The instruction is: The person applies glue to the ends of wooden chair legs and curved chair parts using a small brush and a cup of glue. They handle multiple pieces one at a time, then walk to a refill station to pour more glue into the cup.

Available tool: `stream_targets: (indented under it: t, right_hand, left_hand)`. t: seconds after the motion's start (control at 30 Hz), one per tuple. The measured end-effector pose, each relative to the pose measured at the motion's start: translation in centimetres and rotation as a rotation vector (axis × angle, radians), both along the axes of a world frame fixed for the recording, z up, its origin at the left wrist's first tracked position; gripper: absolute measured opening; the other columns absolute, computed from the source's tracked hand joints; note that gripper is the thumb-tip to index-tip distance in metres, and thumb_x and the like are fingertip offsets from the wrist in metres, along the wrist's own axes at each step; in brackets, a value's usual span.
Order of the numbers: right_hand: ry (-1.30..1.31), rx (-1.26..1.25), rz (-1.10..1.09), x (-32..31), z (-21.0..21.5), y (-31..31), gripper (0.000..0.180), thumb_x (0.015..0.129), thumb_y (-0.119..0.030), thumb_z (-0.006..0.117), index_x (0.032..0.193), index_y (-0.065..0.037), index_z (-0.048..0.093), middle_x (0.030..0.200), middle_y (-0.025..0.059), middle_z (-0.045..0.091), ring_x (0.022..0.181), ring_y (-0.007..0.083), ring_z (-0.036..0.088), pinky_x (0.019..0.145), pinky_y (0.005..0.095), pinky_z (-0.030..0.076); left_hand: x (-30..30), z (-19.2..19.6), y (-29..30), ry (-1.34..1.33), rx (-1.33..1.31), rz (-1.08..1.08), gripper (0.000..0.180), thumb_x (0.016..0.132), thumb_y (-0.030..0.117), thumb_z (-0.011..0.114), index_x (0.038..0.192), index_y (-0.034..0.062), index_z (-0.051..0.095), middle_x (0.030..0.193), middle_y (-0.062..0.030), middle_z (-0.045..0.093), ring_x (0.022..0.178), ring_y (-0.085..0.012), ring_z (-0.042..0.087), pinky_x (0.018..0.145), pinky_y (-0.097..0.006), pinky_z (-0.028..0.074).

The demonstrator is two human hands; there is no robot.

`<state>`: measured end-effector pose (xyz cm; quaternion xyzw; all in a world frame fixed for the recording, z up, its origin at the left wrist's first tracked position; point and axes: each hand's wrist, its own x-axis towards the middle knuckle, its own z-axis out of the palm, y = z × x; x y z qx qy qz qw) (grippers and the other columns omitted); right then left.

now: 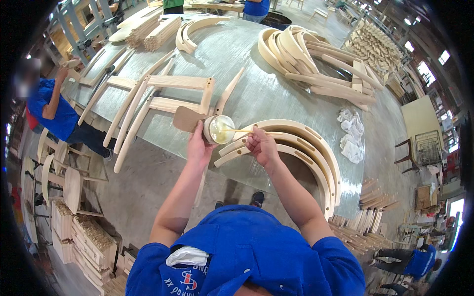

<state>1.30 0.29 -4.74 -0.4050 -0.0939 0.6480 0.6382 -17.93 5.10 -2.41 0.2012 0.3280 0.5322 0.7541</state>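
My left hand [199,146] is closed around a round white cup [213,132] with pale liquid inside, held over the near edge of the metal-topped table [222,103]. A brown flat piece with rounded corners [185,119] shows beside the cup at its left; whether it is attached I cannot tell. Between the fingers of my right hand [261,144] is a thin wooden stick [241,130], its tip in the cup. Several curved wooden rails [301,140] with slots lie stacked just right of that hand. Left of the cup rests a wooden chair frame [180,81].
More curved parts [291,49] and straight pieces are heaped at the far right of the table, near crumpled white cloths [350,133]. Bundled wood strips [153,32] lie far left. A co-worker in blue [52,106] stands at left. Wood stacks [81,241] stand on the floor.
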Motion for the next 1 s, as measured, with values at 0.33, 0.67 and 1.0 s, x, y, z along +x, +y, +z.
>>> stream_targets:
  t: [0.33, 0.67, 1.0]
  right_hand:
    - [-0.802, 0.278, -0.239, 3.5, 3.0, -0.4, 0.019, 0.087, -0.018, 0.062, 0.082, -0.002, 0.054, 0.064, 0.0048, 0.059, 0.057, 0.013, 0.058, 0.054, 0.0245, 0.049]
    - [-1.628, 0.488, 0.099, 1.5, 2.2, 1.0, 0.017, 0.083, -0.015, 0.063, 0.077, -0.001, 0.054, 0.059, 0.0155, 0.054, 0.058, 0.0318, 0.058, 0.054, 0.0377, 0.044]
    - [-1.684, 0.538, 0.156, 1.2, 2.1, 2.1, 0.016, 0.083, -0.015, 0.059, 0.08, -0.001, 0.053, 0.063, 0.0195, 0.056, 0.063, 0.0374, 0.057, 0.056, 0.0433, 0.045]
  left_hand:
    - [-1.0, -4.6, -0.1, 0.078, -0.095, -0.012, 0.035, 0.095, 0.03, 0.044, 0.122, 0.0085, 0.042, 0.118, -0.0104, 0.053, 0.104, -0.0255, 0.058, 0.08, -0.048, 0.053]
    - [-4.8, -6.5, -1.9, 0.112, -0.116, 0.047, 0.037, 0.096, 0.033, 0.041, 0.122, 0.0075, 0.045, 0.12, -0.0099, 0.053, 0.106, -0.0269, 0.057, 0.082, -0.05, 0.051]
    - [-5.3, -6.3, -2.9, 0.14, -0.134, 0.087, 0.042, 0.096, 0.034, 0.039, 0.126, 0.0048, 0.042, 0.123, -0.0121, 0.051, 0.111, -0.0297, 0.054, 0.085, -0.05, 0.051]
